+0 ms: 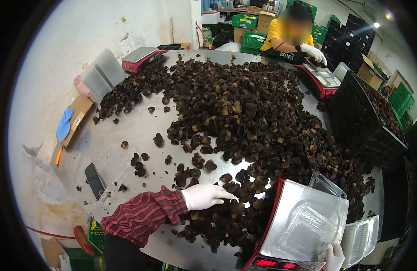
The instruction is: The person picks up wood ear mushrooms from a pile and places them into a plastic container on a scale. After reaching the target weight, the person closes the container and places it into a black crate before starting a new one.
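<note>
My left hand (209, 196), in a white glove and a red striped sleeve, reaches over the near edge of the pile of dark brown pieces (244, 108), fingers stretched toward them. On the right, my right hand (333, 257), also gloved in white, has its fingers closed on the near right corner of a clear plastic tray (303, 230). That tray lies on the metal plate of a red scale (272, 244) with lit red digits. Behind it a clear container (328, 184) leans by the scale, and stacked clear trays (359, 239) stand to the right.
A phone (95, 181) lies at the left. Another red scale (143, 58) stands at the back left. Across the table, a co-worker in yellow (272, 34) reaches over a third scale (323, 79). A black crate (359, 117) borders the right side.
</note>
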The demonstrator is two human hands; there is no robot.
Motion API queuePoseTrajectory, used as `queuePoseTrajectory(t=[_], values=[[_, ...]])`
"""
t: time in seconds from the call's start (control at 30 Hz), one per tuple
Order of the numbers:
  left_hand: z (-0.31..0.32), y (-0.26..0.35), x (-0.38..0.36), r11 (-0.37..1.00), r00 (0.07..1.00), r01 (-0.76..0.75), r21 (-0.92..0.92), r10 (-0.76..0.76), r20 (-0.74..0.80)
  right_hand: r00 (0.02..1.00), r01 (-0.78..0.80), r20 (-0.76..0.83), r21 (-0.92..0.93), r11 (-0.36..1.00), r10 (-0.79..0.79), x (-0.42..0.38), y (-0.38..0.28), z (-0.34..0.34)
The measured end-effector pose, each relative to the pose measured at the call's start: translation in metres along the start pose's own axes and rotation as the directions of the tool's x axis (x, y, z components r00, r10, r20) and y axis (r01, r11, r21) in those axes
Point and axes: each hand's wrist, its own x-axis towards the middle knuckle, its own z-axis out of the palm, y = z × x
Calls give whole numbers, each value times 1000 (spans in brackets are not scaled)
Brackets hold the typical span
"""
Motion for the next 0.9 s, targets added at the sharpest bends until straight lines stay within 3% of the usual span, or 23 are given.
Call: queuePoseTrajectory(t=[0.03,0.1,0.17,0.23,0.3,0.4,0.43,0.5,0.53,0.6,0.67,0.73,0.9], values=[[-2,-6,3,996,993,-89,-6,88,-79,1000,2,-1,-2,1000,-2,0,0,-1],[-24,-4,14,999,973,4,36,4,-231,1000,3,17,20,1000,-3,-2,-1,-3],[-47,-21,45,995,877,-83,61,102,-470,1000,-12,8,11,1000,12,-7,-12,-2],[-72,-42,90,978,769,-141,156,207,-605,1000,-23,0,0,1000,23,-8,-16,-1],[-89,-49,135,950,664,-98,296,284,-692,998,-61,9,105,993,61,-9,-13,0],[-72,-84,193,943,747,82,324,157,-646,999,-31,-20,16,999,32,-8,-8,1],[-56,-85,198,957,774,170,235,18,-633,999,-33,-24,15,999,33,-9,-8,1],[-46,-75,190,949,801,212,235,-32,-597,998,-70,1,70,995,70,-11,-10,2],[-42,-71,179,947,844,178,269,-6,-537,982,-178,-33,141,974,184,18,69,5],[-26,-66,144,916,905,97,388,81,-419,981,-188,-18,113,976,191,18,66,4],[-14,-52,96,924,942,63,377,70,-329,981,-195,-1,89,977,196,14,48,3],[-4,-44,55,936,957,86,342,18,-290,999,38,0,50,998,-38,-1,24,1],[4,-39,-15,938,990,81,338,-35,-140,988,157,-6,-52,986,-157,7,63,-2]])
